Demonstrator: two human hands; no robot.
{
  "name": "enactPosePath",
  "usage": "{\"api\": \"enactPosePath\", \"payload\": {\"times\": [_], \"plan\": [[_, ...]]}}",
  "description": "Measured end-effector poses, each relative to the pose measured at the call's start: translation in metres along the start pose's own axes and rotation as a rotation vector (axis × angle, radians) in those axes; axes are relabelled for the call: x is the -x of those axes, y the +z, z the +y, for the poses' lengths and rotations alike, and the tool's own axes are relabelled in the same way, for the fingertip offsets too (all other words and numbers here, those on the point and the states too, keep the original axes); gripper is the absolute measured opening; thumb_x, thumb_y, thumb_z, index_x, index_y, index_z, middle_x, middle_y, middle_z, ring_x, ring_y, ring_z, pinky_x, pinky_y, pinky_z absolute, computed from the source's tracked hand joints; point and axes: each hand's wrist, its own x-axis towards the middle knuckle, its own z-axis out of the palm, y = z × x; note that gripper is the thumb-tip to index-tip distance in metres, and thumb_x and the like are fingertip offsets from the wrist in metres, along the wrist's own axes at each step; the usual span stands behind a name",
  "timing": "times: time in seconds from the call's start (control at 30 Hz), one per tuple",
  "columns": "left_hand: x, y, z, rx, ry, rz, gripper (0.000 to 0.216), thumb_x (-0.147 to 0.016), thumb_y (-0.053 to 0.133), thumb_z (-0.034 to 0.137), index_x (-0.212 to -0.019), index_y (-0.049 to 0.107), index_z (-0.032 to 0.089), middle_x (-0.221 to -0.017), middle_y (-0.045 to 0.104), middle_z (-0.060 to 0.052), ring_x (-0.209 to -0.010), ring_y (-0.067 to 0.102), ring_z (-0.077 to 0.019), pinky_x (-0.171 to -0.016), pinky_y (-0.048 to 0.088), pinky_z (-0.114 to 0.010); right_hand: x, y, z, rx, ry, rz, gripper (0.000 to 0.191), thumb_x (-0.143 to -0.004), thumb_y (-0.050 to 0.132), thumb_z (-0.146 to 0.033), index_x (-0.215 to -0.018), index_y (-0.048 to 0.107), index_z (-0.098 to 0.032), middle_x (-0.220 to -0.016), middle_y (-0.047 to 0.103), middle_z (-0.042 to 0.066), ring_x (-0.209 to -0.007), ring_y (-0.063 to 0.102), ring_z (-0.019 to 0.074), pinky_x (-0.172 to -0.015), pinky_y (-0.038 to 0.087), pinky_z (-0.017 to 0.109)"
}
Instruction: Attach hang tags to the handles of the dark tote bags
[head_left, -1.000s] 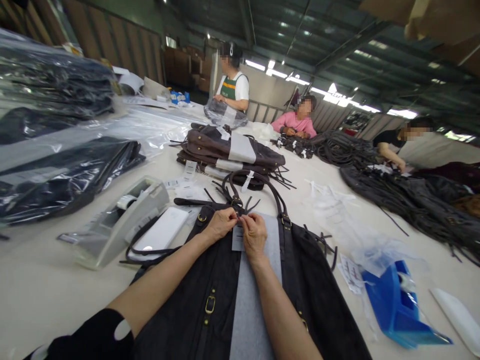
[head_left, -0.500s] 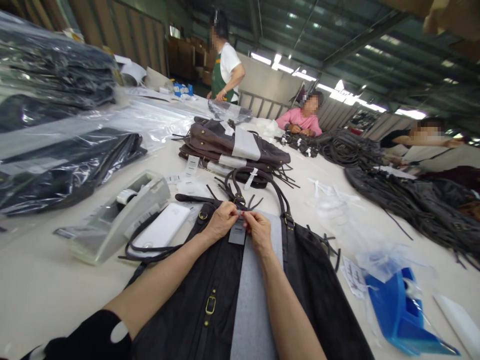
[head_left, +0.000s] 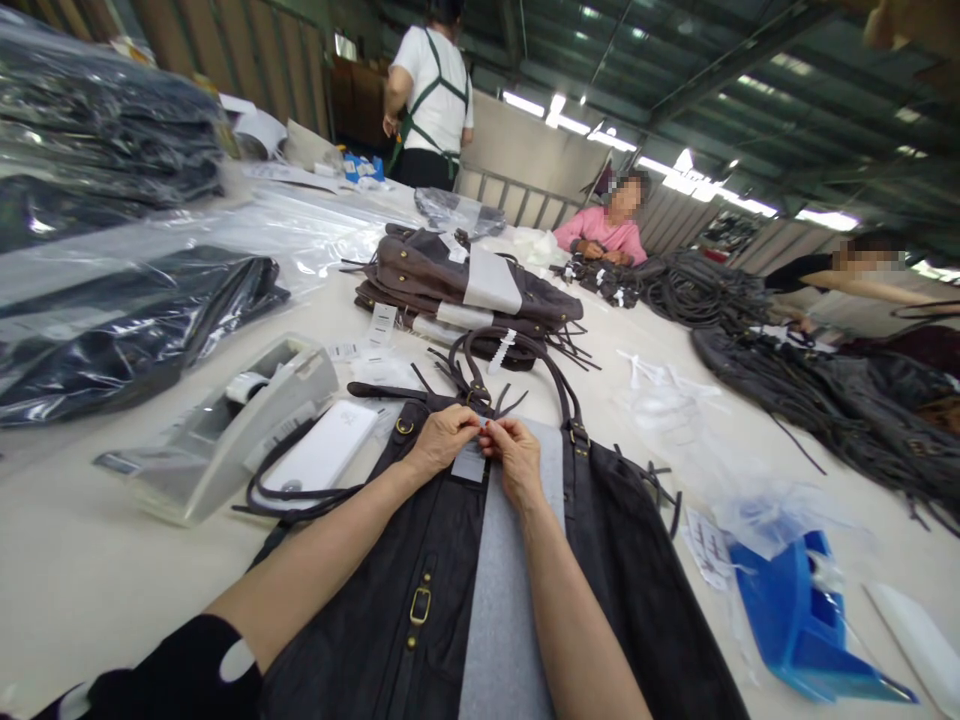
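A dark leather handbag [head_left: 600, 560] lies flat before me, with brass buckles and a grey paper strip [head_left: 510, 600] running down its middle. Over the bag's top edge, my left hand [head_left: 446, 438] and my right hand [head_left: 512, 455] meet with pinched fingertips. A grey hang tag [head_left: 469, 462] hangs just beneath them. What is pinched, perhaps the tag's fastening, is too small to make out. The bag's handle [head_left: 555, 375], partly wrapped in white, arches beyond my hands.
Left stand a clear tape dispenser [head_left: 225, 430], a white box-like item [head_left: 326, 450] and plastic-wrapped bags [head_left: 135, 330]. Stacked brown bags [head_left: 450, 275] lie ahead. On the right are a blue tape dispenser [head_left: 802, 620] and piled dark bags [head_left: 832, 400]. Several people are around the table.
My hands stay together at the bag's top with fingertips pinched; the hang tag has tilted and looks lighter. The standing co-worker in the apron has turned away and shifted left.
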Motion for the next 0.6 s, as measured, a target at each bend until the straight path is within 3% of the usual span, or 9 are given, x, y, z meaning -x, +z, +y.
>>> {"api": "enactPosePath", "payload": {"times": [0.27,0.6], "plan": [[-0.0002,-0.0024,-0.0020,0.027,-0.028,-0.009,0.012,-0.075,0.053,0.017,-0.072,0.064,0.017,-0.070,0.058,0.000,-0.070,0.055,-0.0116,-0.067,0.039,-0.022,-0.0020,-0.0031,0.0009,-0.071,0.007,0.063,0.026,-0.057,0.073,-0.033,-0.068,0.057,-0.015,-0.062,0.062,-0.001,-0.051,0.055,0.0083,-0.047,0.045,0.019],[0.0010,-0.0010,-0.0054,-0.015,0.014,-0.067,0.015,-0.076,0.051,0.016,-0.075,0.066,0.018,-0.071,0.055,0.001,-0.071,0.053,-0.0107,-0.067,0.039,-0.021,-0.0010,0.0008,0.0081,0.077,-0.047,0.040,0.025,-0.058,0.071,-0.034,-0.070,0.060,-0.015,-0.061,0.059,-0.003,-0.050,0.053,0.0085,-0.047,0.044,0.021]]}}
